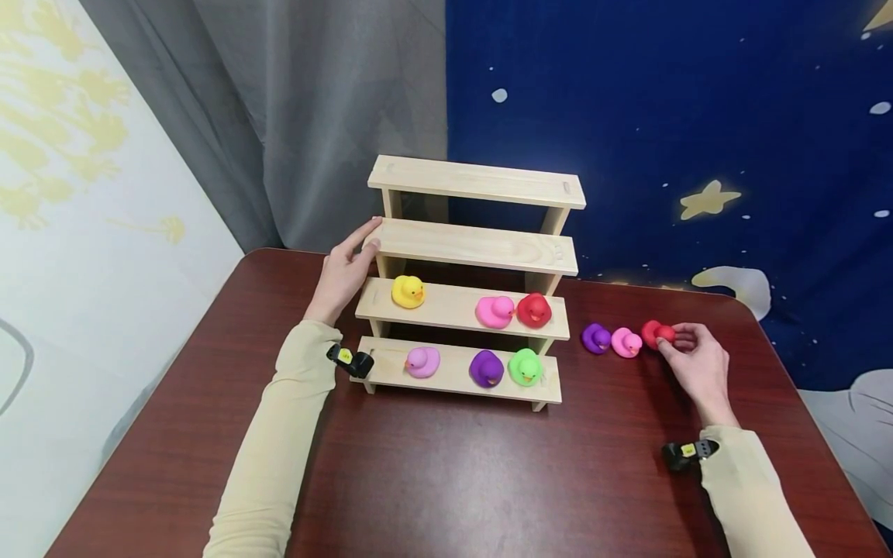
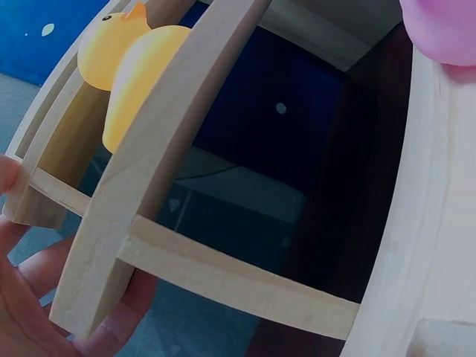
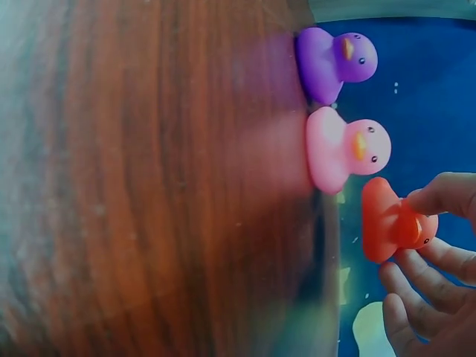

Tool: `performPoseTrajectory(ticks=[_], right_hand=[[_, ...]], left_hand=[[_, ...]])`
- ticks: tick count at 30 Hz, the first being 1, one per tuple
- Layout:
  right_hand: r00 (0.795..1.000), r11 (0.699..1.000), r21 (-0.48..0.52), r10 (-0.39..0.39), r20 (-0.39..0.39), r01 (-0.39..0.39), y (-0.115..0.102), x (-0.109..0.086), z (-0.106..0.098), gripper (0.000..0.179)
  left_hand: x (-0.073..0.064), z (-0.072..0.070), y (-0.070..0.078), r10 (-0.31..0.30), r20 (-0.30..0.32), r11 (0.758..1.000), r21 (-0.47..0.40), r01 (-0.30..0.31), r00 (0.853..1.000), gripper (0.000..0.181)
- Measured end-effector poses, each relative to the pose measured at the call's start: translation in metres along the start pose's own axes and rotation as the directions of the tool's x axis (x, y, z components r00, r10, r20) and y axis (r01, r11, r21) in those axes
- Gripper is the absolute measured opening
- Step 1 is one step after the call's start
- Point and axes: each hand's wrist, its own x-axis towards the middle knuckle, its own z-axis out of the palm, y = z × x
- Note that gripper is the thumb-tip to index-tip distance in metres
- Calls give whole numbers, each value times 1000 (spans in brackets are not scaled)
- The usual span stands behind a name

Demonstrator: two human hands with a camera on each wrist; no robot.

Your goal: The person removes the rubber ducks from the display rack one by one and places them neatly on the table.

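Nearer us, over the worktop (image 1: pixel 453 473), our right grip (image 1: pixel 701 368) pinches a red duck (image 3: pixel 378 223) by its head, beside a pink duck (image 1: pixel 626 343) and, past that, a purple duck (image 1: pixel 595 339); whether the red one is lifted we cannot tell. Farther off, our left grip (image 1: pixel 344 275) holds the wooden rack (image 1: pixel 477 180) near its third tier's left end. We judge this a picking-up step; the next move seems to call for a clean lift.

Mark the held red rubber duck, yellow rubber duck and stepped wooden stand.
Held red rubber duck (image 3: pixel 379 221): right wrist view, body.
Yellow rubber duck (image 1: pixel 405 293): head view, body.
Stepped wooden stand (image 1: pixel 469 243): head view, second step from top.
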Motion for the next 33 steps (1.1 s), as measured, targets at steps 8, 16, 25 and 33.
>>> performPoseTrajectory(ticks=[8, 16, 25, 33], right_hand=[[999, 1000, -7, 25, 29, -24, 6, -2, 0, 41], [998, 999, -25, 44, 42, -43, 14, -4, 5, 41], [998, 998, -31, 47, 45, -46, 20, -6, 7, 40], [998, 1000, -9, 27, 54, -26, 9, -9, -2, 47]], left_hand=[[0, 1, 0, 6, 2, 1000, -3, -6, 1000, 43], [1, 0, 1, 7, -6, 1000, 14, -7, 1000, 43], [2, 2, 2, 1, -19, 999, 40, 0, 1000, 43], [-2, -7, -5, -23, 77, 999, -33, 25, 997, 47]])
